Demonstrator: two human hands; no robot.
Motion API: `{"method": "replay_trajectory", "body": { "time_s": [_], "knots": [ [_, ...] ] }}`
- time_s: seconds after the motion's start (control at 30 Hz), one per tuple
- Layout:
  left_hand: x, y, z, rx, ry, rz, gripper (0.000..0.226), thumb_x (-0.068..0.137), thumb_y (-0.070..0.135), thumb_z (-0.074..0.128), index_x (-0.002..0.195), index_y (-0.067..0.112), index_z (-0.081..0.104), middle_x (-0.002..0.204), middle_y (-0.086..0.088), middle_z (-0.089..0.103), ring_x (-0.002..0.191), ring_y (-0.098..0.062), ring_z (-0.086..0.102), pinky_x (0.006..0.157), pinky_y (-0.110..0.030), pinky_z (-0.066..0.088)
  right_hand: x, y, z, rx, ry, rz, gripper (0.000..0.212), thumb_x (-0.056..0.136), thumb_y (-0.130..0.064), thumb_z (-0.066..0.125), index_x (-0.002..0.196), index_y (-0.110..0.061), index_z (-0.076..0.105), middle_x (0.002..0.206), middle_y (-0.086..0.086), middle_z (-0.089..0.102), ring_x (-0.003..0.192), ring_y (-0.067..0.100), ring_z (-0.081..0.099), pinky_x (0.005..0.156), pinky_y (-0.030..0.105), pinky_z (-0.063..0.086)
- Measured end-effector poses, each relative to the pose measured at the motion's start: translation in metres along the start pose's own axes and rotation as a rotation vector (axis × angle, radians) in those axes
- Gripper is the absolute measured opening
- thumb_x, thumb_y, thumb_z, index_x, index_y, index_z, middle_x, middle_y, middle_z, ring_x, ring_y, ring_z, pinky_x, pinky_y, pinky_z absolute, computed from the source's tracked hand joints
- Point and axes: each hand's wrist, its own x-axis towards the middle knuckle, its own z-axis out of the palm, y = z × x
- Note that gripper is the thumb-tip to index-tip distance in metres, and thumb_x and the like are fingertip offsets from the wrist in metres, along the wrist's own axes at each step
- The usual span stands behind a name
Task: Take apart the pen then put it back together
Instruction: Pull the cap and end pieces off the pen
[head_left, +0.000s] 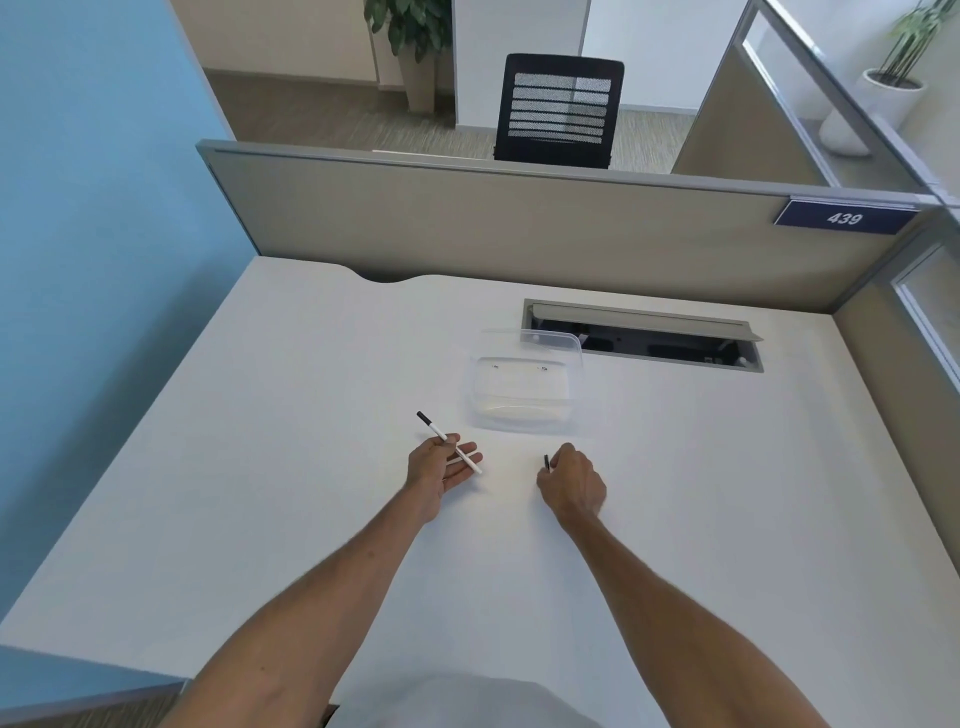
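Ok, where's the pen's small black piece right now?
In the head view, the small black piece is pinched in the right hand just above the desk, right of the pen body in the left hand.

My left hand (441, 465) lies palm-up, fingers loosely spread with thumb pinching across them, while my right hand (571, 483) curls knuckles-up, fingertips pinched together, both forearms stretched forward.

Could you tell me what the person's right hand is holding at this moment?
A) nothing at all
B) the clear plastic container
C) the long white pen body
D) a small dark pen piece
D: the right hand pinches a small dark piece, while the left hand holds the white pen body.
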Motion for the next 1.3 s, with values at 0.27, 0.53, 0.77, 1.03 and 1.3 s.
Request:
{"method": "replay_trajectory", "body": {
  "time_s": [0.27, 0.53, 0.77, 1.03, 1.3],
  "knots": [
    [0.003, -0.003, 0.000, 0.057, 0.032, 0.069, 0.016, 0.106, 0.008, 0.063, 0.120, 0.003, 0.070, 0.122, -0.023, 0.078, 0.116, -0.040, 0.077, 0.102, -0.050, 0.062, -0.008, 0.004, -0.003, 0.091, 0.055, -0.018, 0.017, 0.104, -0.029, 0.062, 0.115, -0.016, 0.064, 0.117, 0.000, 0.071, 0.100, 0.031, 0.071, 0.077, 0.035, 0.042],
    [-0.004, -0.003, 0.005, 0.407, 0.073, 0.391, 0.011, 0.103, 0.015, 0.065, 0.104, 0.019, 0.074, 0.102, -0.005, 0.085, 0.103, -0.023, 0.081, 0.094, -0.043, 0.062, -0.023, -0.002, -0.006, 0.181, 0.083, -0.076, 0.017, 0.097, -0.015, 0.051, 0.105, -0.023, 0.065, 0.101, -0.007, 0.074, 0.083, 0.026, 0.066, 0.075, 0.037, 0.049],
    [-0.015, -0.006, 0.006, 0.555, 0.065, 0.527, 0.010, 0.101, 0.022, 0.066, 0.096, 0.028, 0.072, 0.103, 0.007, 0.082, 0.103, -0.017, 0.077, 0.091, -0.044, 0.062, -0.028, -0.005, -0.006, 0.186, 0.049, -0.131, 0.020, 0.095, -0.014, 0.051, 0.104, -0.025, 0.066, 0.099, -0.009, 0.074, 0.084, 0.026, 0.068, 0.073, 0.035, 0.048],
    [-0.020, -0.016, 0.006, 0.620, 0.052, 0.596, 0.014, 0.102, 0.018, 0.066, 0.093, 0.029, 0.069, 0.101, 0.006, 0.083, 0.098, -0.023, 0.077, 0.087, -0.035, 0.060, -0.034, 0.005, -0.008, 0.204, 0.038, -0.146, 0.020, 0.095, -0.014, 0.052, 0.101, -0.028, 0.065, 0.091, -0.012, 0.072, 0.081, 0.023, 0.068, 0.070, 0.033, 0.045],
    [-0.019, -0.016, 0.005, 0.478, 0.088, 0.556, 0.008, 0.102, 0.020, 0.068, 0.104, 0.024, 0.074, 0.102, 0.006, 0.084, 0.101, -0.012, 0.080, 0.097, -0.045, 0.064, -0.032, 0.013, -0.013, 0.199, 0.036, -0.157, 0.021, 0.096, -0.015, 0.051, 0.100, -0.028, 0.068, 0.095, -0.013, 0.075, 0.083, 0.022, 0.069, 0.073, 0.034, 0.052]
  ]
}}
